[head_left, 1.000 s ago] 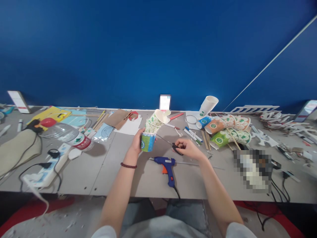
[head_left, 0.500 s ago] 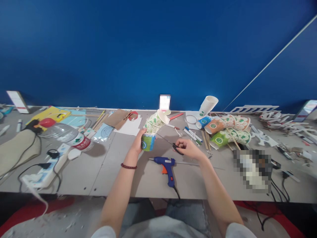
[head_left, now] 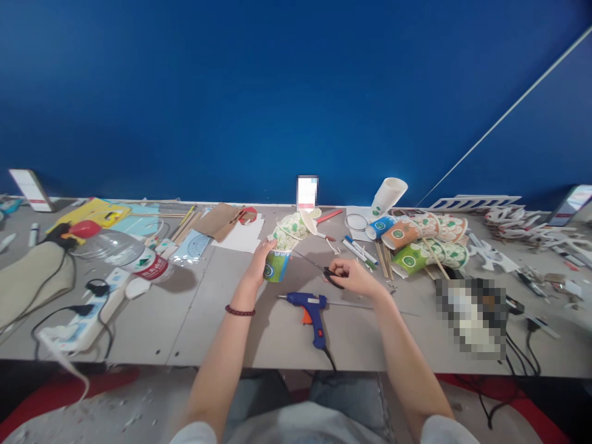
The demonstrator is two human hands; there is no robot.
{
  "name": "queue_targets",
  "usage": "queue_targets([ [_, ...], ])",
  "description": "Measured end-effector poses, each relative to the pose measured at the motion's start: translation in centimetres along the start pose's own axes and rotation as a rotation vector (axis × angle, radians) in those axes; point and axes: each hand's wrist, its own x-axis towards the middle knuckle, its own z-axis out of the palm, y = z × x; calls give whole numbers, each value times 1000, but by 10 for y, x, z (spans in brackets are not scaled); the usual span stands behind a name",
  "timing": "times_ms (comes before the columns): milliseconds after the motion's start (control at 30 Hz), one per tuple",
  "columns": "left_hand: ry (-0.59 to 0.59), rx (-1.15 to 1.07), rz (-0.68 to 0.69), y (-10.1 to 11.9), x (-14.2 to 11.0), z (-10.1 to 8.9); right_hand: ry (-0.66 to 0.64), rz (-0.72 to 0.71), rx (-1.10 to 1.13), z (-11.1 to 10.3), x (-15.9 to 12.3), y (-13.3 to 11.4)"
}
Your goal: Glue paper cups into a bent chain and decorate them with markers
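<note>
My left hand [head_left: 257,266] is closed round the blue-green bottom cup of a bent chain of patterned paper cups [head_left: 287,237], whose far end tips down toward the grey table [head_left: 208,320]. My right hand [head_left: 352,275] grips black-handled scissors [head_left: 324,271], their blades pointing left toward the cups. A blue hot-glue gun [head_left: 311,308] with an orange trigger lies on the table just in front of both hands.
A water bottle [head_left: 124,254] lies on its side at left beside a white power strip [head_left: 87,314] with cables. Joined paper cups [head_left: 423,242], pens and sticks lie at right, with a white cup stack [head_left: 388,195] behind. Card and paper pieces [head_left: 231,227] lie at the back.
The chain of cups has tipped over: its open top end dropped from upright to near the table. My left hand lowered the bottom cup slightly. The scissors hand barely moved.
</note>
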Motion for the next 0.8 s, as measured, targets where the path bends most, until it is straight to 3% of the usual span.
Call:
queue_targets([
  [200, -31, 68, 63, -3, -1, 0, 0, 6, 7, 0, 1, 0],
  [533, 75, 45, 118, -10, 1, 2, 23, 10, 60, 9, 4, -2],
  [800, 56, 14, 147, -12, 0, 6, 57, -9, 37, 12, 5, -3],
])
